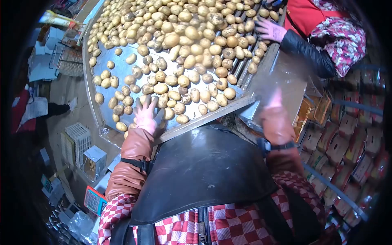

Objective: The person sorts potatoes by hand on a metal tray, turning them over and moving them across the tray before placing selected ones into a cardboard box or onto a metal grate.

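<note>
My left hand (pixel 146 116), in a pink glove with dark fingers, lies spread at the near edge of a metal sorting table (pixel 107 55). Its fingers touch or nearly touch some loose potatoes (pixel 161 88), many with dark dirt patches. Smeared by motion, my right hand (pixel 272 97) is beyond the table's right corner, over a box area. Whether it holds anything cannot be made out. A larger heap of potatoes (pixel 163 24) covers the far side of the table, reaching onto a slatted rack (pixel 243 73) at the right.
At the upper right a co-worker's gloved hand (pixel 270 30) rests by the rack. Stacked cartons (pixel 347 134) fill the right side. White crates (pixel 77 139) and a scale with a blue keypad (pixel 94 201) stand at the left. Another person's leg (pixel 60 108) shows far left.
</note>
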`<state>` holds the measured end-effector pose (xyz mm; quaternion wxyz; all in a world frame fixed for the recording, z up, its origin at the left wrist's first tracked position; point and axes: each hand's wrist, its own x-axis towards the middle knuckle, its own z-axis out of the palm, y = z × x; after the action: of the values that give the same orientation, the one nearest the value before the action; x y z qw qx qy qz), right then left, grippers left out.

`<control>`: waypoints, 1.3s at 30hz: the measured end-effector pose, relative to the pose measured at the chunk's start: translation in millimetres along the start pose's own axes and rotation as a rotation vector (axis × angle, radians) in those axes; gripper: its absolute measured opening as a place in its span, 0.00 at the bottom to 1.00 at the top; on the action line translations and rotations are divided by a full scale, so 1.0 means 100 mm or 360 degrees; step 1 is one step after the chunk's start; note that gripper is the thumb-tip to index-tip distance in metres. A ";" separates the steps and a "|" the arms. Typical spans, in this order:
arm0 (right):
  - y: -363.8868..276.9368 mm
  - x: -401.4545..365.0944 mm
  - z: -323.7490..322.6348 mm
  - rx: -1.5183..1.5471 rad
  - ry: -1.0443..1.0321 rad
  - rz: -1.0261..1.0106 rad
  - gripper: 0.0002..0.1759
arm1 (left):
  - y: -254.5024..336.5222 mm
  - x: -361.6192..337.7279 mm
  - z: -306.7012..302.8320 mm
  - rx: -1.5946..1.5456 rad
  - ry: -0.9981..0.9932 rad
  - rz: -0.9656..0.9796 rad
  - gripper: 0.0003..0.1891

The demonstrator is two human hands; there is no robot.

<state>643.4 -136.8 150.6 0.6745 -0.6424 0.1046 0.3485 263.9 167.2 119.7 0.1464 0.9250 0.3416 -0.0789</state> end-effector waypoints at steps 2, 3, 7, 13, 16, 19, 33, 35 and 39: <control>0.01 0.05 0.88 -0.0961 -0.0281 -0.0342 0.22 | -0.01 -0.04 -0.02 -0.0065 -0.0018 -0.0038 0.31; 0.03 0.11 1.26 -0.1359 -0.0391 -0.0634 0.21 | -0.01 -0.05 -0.05 -0.0110 -0.0023 -0.0002 0.31; 0.04 0.28 2.18 -0.2828 -0.0499 -0.0716 0.27 | 0.00 -0.19 -0.03 -0.0173 0.0029 0.0000 0.29; -0.10 0.48 1.93 -0.2093 -0.0725 -0.0406 0.26 | -0.10 -0.30 0.03 -0.0333 0.0249 0.0084 0.24; -0.14 0.31 1.46 -0.0107 -0.1110 0.0295 0.35 | -0.15 -0.29 0.11 -0.0431 0.0360 0.0064 0.23; 0.00 0.01 1.22 0.0753 -0.1243 0.0200 0.42 | -0.19 -0.17 0.16 -0.0291 0.0459 0.0150 0.23; 0.11 -0.31 -0.35 0.1713 -0.1016 0.0425 0.37 | 0.39 0.42 0.12 -0.0124 0.0170 0.0790 0.30; 0.17 -0.31 -0.76 0.1787 -0.1032 0.0428 0.37 | 0.38 0.43 0.06 -0.0180 0.0144 0.0733 0.27; 0.06 -0.62 -1.19 0.1520 -0.0361 0.0270 0.33 | 0.19 0.41 0.06 -0.0233 0.0205 0.0605 0.23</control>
<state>630.5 -269.9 163.9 0.8698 -0.2090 0.2305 0.3830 306.9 175.9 107.8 0.2033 0.9628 0.1746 0.0345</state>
